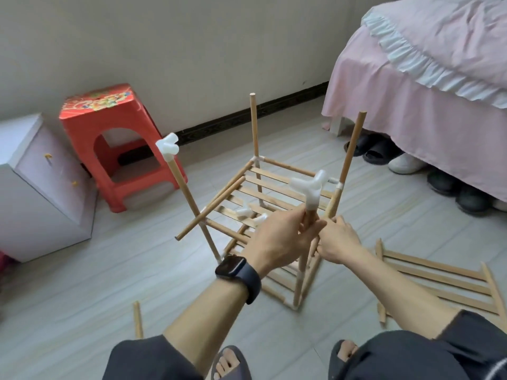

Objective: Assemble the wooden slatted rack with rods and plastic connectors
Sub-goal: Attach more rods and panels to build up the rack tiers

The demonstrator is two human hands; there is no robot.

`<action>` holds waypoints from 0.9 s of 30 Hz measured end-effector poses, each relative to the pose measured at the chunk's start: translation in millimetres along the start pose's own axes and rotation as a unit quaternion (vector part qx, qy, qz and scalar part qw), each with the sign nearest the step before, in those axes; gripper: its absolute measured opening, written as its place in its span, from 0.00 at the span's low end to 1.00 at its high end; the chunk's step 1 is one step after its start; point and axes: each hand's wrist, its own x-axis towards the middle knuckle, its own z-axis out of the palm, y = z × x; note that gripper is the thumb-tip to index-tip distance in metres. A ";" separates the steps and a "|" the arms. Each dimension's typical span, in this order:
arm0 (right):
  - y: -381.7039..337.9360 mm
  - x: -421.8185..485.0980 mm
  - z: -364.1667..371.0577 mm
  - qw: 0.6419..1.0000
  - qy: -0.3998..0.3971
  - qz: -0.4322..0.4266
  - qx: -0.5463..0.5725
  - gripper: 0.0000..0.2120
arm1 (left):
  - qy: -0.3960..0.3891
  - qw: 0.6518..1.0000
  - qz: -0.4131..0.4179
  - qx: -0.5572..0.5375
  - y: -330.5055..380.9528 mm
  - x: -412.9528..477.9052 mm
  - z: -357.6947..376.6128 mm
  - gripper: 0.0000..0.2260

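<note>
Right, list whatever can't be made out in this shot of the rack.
Head view throughout:
- Right hand: its back hides the fingers; which rod it grips is unclear.
- Near upright rod: middle covered by the left hand.
- Loose connectors on the slats: partly behind the left hand, count uncertain.
- Floor slat panel: cut by the right edge.
- Floor rod: near end behind dark clothing.

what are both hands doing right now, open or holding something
Left hand: closed around the connector-topped rod.
Right hand: closed around that rod too, just beside the left, as far as shows.
</note>
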 end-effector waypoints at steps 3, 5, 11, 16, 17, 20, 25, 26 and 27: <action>-10.9 -12.8 8.9 0.995 0.020 -0.046 -0.081 0.18 | -0.021 0.998 -0.001 0.064 -18.4 -20.4 -25.2 0.18; -18.0 -17.8 16.6 0.992 0.014 -0.083 -0.096 0.18 | -0.022 0.996 -0.020 0.081 -34.6 -35.9 -42.6 0.14; -39.8 -29.7 15.1 0.985 -0.030 -0.171 -0.011 0.21 | 0.079 0.989 -0.126 0.015 -90.8 -78.3 -90.4 0.04; -67.2 -25.9 14.0 0.976 -0.074 -0.206 -0.001 0.13 | 0.159 0.971 -0.178 -0.010 -120.8 -86.8 -109.1 0.04; -74.3 -25.1 13.2 0.974 -0.081 -0.211 -0.012 0.12 | 0.171 0.968 -0.183 -0.012 -125.2 -85.3 -110.7 0.04; -97.8 -22.1 8.5 0.971 -0.096 -0.216 -0.049 0.12 | 0.200 0.960 -0.197 -0.019 -133.7 -78.2 -110.4 0.05; -129.6 4.4 4.9 0.989 0.007 -0.149 0.000 0.23 | 0.236 0.950 -0.204 -0.034 -142.6 -69.8 -102.9 0.06; -135.7 12.1 4.5 0.992 0.025 -0.126 0.008 0.25 | 0.240 0.949 -0.202 -0.033 -144.7 -69.8 -101.7 0.06; -141.6 19.8 4.3 0.994 0.032 -0.101 0.014 0.27 | 0.244 0.948 -0.201 -0.032 -146.7 -70.2 -100.6 0.06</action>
